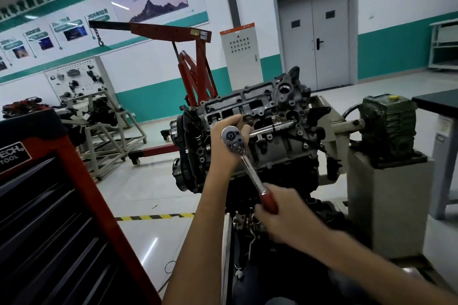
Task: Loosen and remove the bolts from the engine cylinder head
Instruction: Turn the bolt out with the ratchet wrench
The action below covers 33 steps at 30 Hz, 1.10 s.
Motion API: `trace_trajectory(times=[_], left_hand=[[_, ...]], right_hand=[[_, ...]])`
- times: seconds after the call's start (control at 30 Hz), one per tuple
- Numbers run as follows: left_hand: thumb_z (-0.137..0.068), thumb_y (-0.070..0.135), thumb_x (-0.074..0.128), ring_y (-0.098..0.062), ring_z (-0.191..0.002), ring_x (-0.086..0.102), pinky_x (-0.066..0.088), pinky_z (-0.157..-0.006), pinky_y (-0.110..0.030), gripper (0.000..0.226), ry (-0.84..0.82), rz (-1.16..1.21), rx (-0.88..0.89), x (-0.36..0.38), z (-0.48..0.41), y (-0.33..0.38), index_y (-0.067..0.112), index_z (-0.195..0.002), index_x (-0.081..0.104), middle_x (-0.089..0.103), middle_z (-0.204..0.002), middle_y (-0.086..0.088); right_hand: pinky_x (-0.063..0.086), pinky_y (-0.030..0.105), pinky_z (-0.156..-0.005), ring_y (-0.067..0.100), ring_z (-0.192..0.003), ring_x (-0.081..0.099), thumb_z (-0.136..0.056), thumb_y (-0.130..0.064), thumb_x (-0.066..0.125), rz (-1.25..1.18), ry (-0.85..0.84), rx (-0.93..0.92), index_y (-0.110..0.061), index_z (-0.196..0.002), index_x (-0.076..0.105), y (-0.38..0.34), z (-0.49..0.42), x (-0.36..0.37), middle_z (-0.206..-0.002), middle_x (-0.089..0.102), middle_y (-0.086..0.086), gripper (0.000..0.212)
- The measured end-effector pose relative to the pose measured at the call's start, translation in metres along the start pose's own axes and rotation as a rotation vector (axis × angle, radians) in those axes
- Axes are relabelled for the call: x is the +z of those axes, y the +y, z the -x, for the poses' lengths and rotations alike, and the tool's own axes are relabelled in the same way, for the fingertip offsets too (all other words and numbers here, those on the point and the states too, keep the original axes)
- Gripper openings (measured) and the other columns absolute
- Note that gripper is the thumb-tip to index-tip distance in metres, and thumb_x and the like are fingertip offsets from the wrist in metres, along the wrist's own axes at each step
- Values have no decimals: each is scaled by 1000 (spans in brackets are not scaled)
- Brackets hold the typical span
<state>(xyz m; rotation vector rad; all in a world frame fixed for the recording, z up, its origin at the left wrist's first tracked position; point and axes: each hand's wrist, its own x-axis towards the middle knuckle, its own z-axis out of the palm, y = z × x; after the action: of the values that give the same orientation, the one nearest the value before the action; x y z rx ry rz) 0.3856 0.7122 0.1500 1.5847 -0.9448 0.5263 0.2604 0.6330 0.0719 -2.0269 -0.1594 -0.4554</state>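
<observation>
The engine with its grey cylinder head (267,104) hangs tilted on a stand in the middle of the head view. A chrome ratchet wrench (241,153) with a red handle stands off the head's near face. My left hand (226,142) curls around the shaft just behind the ratchet's round head. My right hand (285,215) grips the red handle lower down and is slightly blurred. A second chrome bar (272,127) lies across the cylinder head to the right of my left hand. The socket and the bolt it meets are hidden behind my left hand.
A red and black tool cabinet (49,205) stands close at the left. The engine stand's green gearbox (389,129) sits at the right on a grey pedestal (386,205). A red engine hoist (195,62) stands behind, and a dark table (438,104) at the far right.
</observation>
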Motion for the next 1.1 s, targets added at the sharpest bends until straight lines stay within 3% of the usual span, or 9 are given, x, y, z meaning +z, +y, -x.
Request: trace_trajectory(times=[0.13, 0.23, 0.33, 0.6, 0.67, 0.8, 0.93, 1.03, 1.1], left_hand=[[-74, 3, 51, -10, -51, 22, 19, -51, -27, 29, -81, -58, 73, -8, -2, 7, 8, -54, 32, 26, -52, -2], [-71, 5, 49, -9, -52, 21, 17, -51, -26, 31, -117, -107, 82, -3, -7, 15, 16, -53, 28, 26, -51, 1], [-76, -3, 52, -3, -47, 24, 20, -49, -20, 44, -36, -67, 65, 1, -6, 9, 24, -52, 28, 28, -47, 11], [-79, -11, 57, -2, -43, 25, 21, -47, -11, 56, 55, -101, 56, 7, -8, 0, 26, -53, 24, 30, -42, 12], [-78, -9, 57, -2, -44, 25, 20, -47, -12, 53, 39, -101, 54, 4, -8, -2, 24, -53, 24, 27, -42, 12], [-79, -11, 57, -3, -45, 27, 24, -49, -14, 38, -15, -44, 26, -5, -5, -3, 10, -52, 39, 28, -48, 12], [-73, -2, 51, -13, -55, 23, 18, -53, -32, 30, -81, -61, 85, 0, -3, 7, 5, -51, 32, 25, -51, -13], [-74, 0, 52, -9, -52, 22, 20, -53, -28, 40, -22, -50, 80, 3, -3, 4, 22, -51, 28, 25, -49, 9], [-77, -3, 54, -9, -50, 24, 23, -51, -26, 45, 14, -55, 43, 5, -3, 1, 24, -52, 27, 26, -49, 10]], right_hand=[[43, 17, -46, 7, -49, 54, -84, -20, 57, 732, -143, -186, -28, -73, 44, -15, -37, -99, -63, 53, -5, 19], [39, 16, -44, -2, -48, 49, -83, -25, 55, 1001, -35, -312, -23, -76, 48, -34, -58, -140, -55, 49, -11, 10], [45, 18, -44, 3, -48, 53, -84, -20, 58, 857, -31, -196, -20, -78, 50, -19, -44, -118, -58, 52, -9, 10], [36, 20, -36, 9, -33, 41, -81, -5, 58, -344, 25, 54, -19, -66, 40, -16, 10, 38, -44, 43, -6, 27], [34, 22, -36, 8, -34, 40, -79, -4, 57, -205, 37, 43, -18, -65, 40, -13, 7, 23, -47, 42, -4, 27], [43, 27, -50, 12, -47, 49, -78, -14, 60, 434, -47, -104, -23, -65, 45, -14, -20, -66, -59, 49, -4, 22], [36, 19, -48, 0, -50, 47, -78, -23, 58, 956, 17, -257, -33, -62, 37, -35, -50, -132, -54, 47, -12, 28], [33, 16, -47, 4, -50, 46, -80, -22, 60, 876, 86, -165, -25, -75, 47, -17, -35, -108, -57, 46, -11, 14], [35, 21, -48, 11, -49, 46, -78, -17, 61, 545, 145, -67, -22, -69, 43, -1, -14, -62, -55, 47, -5, 21]])
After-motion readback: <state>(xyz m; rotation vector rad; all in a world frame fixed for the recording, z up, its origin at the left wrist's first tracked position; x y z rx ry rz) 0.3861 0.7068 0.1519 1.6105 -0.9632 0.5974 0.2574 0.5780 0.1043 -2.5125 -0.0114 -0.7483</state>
